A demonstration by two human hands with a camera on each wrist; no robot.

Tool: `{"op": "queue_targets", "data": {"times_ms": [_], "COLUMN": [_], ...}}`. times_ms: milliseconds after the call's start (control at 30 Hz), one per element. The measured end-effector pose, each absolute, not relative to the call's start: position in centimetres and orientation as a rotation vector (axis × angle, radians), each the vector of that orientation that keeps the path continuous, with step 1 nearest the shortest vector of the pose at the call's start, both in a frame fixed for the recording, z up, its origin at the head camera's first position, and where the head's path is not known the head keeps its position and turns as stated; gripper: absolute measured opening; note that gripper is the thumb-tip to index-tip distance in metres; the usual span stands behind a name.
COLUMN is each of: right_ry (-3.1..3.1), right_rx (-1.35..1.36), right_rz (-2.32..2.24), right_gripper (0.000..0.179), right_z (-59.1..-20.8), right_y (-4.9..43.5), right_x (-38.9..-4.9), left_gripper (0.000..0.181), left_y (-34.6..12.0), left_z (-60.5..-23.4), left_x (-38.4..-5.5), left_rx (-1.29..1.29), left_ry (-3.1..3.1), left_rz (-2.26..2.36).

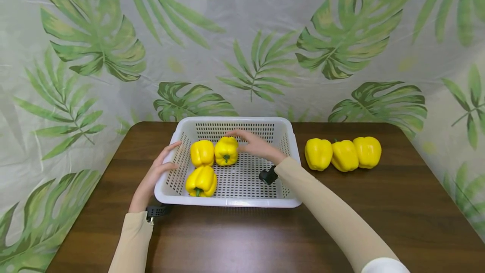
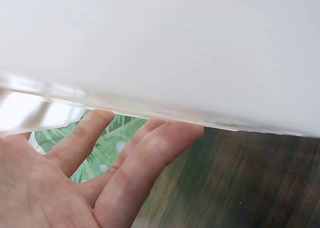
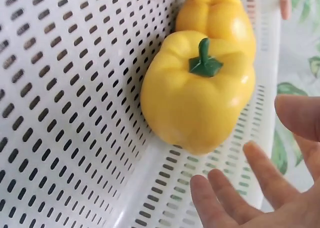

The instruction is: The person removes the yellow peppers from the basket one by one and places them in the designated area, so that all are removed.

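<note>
A white perforated plastic basket [image 1: 231, 202] stands on the table with three yellow bell peppers in its left part. My left hand [image 1: 157, 172] touches the basket's left rim, its fingers extended; in the left wrist view the fingertips [image 2: 187, 130] meet the edge of the white wall. Inside the basket, my right hand [image 1: 257, 144] is beside the back pepper [image 1: 226, 151], which shows a green stem. The right wrist view shows that pepper [image 3: 197, 105] apart from the spread fingers [image 3: 270, 175]. The other two are the back-left pepper [image 1: 202, 153] and the front-left pepper [image 1: 201, 181].
To the right of the basket, three more yellow bell peppers [image 1: 344, 155] lie in a row on the dark brown wooden table [image 1: 242, 239]. Behind the table hangs a leaf-patterned cloth [image 1: 261, 66]. A black wrist camera [image 1: 268, 175] hangs under my right wrist.
</note>
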State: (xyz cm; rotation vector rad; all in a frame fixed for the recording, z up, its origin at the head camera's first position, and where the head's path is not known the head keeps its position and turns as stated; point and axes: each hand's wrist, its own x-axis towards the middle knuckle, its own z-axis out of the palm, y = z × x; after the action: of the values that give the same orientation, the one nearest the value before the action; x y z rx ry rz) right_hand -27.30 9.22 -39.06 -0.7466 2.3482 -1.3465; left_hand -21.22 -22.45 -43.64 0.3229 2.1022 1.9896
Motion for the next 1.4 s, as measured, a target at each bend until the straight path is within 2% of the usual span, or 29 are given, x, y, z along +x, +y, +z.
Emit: {"op": "queue_targets", "data": {"times_ms": [233,667,933,1400], "right_ry": [2.386,2.387,2.446,2.491], "right_rx": [-0.686,-0.729,-0.661,-0.624], "right_rz": [-1.212,-1.137,-0.961,-0.881], "right_gripper": [0.061,0.066,0.068,0.055], "right_z": [-39.5,-40.4,-40.4,-39.6], "right_y": [8.4,7.7,7.5,7.3], "right_x": [-28.0,-29.2,-29.3,-28.6], "left_gripper": [0.062,0.063,0.063,0.063], "left_y": [-22.3,-22.2,-22.2,-22.3], "left_z": [-43.8,-43.6,-43.6,-43.7], "left_x": [-21.5,-21.4,-21.4,-21.3], "left_rx": [0.326,0.334,0.337,0.321], "left_ry": [2.084,2.070,2.087,2.084], "left_rz": [2.009,2.019,2.002,2.015]}}
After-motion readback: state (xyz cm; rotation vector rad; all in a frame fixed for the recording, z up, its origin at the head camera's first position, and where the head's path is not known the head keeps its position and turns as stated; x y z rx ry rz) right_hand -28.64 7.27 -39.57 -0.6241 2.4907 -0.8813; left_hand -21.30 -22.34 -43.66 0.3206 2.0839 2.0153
